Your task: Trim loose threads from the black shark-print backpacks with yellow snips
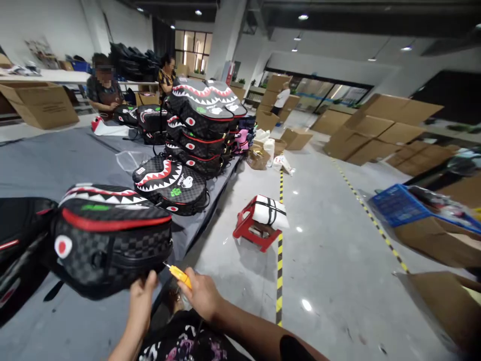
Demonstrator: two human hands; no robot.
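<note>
1. Workshop floor (323, 260) ran from one to six o'clock, glossy grey, striped tape (279, 281) on it; cartons (376, 130) at two.
2. Grey-covered table (63, 160) filled seven to ten. One co-worker (103, 95) was at ten, a second co-worker (165, 82) at half past.
3. Red stool (245, 229) at five carried a white bundle (268, 213), seemingly to keep it off the ground.
4. Stack of backpacks (205, 135) at eleven: piled fronts up, likely to save table space. Loose backpack (169, 188) lay just beside it, front up too.
5. Patterned backpack (120, 240), the one being handled, sat at eight, red-trimmed side toward the wearer, probably for easy reach.
6. Right hand (203, 295), seven o'clock: closed round a yellow-handled tool (180, 277), thin metal tip toward the handled backpack's lower right edge, likely for fine control. Contact unclear.
7. Left hand (141, 296), half past seven: thumb raised, fingers partly hidden, at that backpack's bottom edge, presumably steadying it. Gripping or merely touching: couldn't tell.
</note>
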